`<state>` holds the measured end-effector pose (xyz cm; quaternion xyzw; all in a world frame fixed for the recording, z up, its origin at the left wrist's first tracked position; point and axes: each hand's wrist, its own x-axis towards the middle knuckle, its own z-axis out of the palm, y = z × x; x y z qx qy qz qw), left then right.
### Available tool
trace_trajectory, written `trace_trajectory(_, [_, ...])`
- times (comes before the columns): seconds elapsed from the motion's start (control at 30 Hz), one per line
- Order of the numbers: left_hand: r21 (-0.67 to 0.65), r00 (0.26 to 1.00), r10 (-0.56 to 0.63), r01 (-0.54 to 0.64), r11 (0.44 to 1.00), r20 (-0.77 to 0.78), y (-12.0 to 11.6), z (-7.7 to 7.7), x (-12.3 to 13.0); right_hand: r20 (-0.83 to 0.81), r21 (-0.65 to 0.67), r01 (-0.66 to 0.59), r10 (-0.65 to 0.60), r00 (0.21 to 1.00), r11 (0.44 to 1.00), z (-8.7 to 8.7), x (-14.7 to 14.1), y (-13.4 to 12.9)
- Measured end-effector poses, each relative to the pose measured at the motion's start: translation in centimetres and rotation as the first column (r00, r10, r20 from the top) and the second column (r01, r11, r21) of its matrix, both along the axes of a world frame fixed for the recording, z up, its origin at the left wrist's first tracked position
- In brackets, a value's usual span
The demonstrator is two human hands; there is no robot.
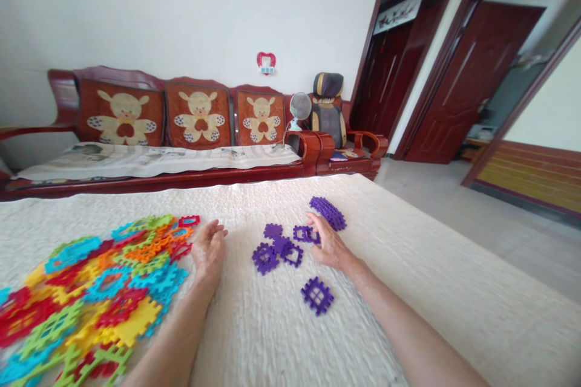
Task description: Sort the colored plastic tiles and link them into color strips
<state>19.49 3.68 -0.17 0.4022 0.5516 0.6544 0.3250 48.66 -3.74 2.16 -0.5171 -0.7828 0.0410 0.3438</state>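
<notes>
My right hand (328,245) is over the table, its index finger stretched out and its thumb apart from it. Its fingers are at the edge of purple interlocking plastic building pieces (299,233); whether they touch them cannot be made out. Several more purple pieces (265,258) lie to its left, some overlapping. One window-patterned purple piece (317,296) lies alone, nearer to me. Just beyond the hand is a leaning row of purple pieces (328,213). My left hand (209,248) is loosely curved and holds nothing visible, beside the right edge of a multicoloured heap of pieces (109,284).
A cream textured cloth (245,326) covers the table. Behind it stands a wooden sofa (218,178) with bear-patterned cushions (200,115). A small fan (299,107) and a massage seat cushion (329,115) are at its right end. Tiled floor (422,184) leads to doorways on the right.
</notes>
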Motion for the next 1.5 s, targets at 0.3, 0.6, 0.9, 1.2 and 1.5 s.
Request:
trace_trajectory(0.3, [0.0,1.0,-0.007,0.007,1.0,0.022,-0.1,0.1,0.0,0.104,0.018,0.143,-0.144,0.984,0.99,-0.6,0.6,0.6])
trace_trajectory(0.6, [0.001,1.0,-0.01,0.01,1.0,0.014,-0.1,0.1,0.0,0.129,0.003,0.237,-0.235,0.963,0.972,-1.0,-0.2,1.0])
trace_trajectory(0.9, [-0.015,1.0,-0.017,0.017,1.0,-0.009,-0.3,0.4,0.1,0.073,-0.003,0.277,-0.276,0.958,0.961,-1.0,-0.7,1.2])
trace_trajectory(1.2, [-0.001,0.998,-0.022,0.022,1.0,-0.057,0.1,-0.5,-0.2,-0.087,0.067,0.284,-0.278,0.957,0.957,-1.0,-0.6,1.4])
trace_trajectory(1.5, [-0.006,1.0,-0.004,0.003,1.0,-0.019,-0.1,0.0,0.0,-0.306,0.067,0.66,-0.614,0.728,0.748,-0.3,4.6,1.2])
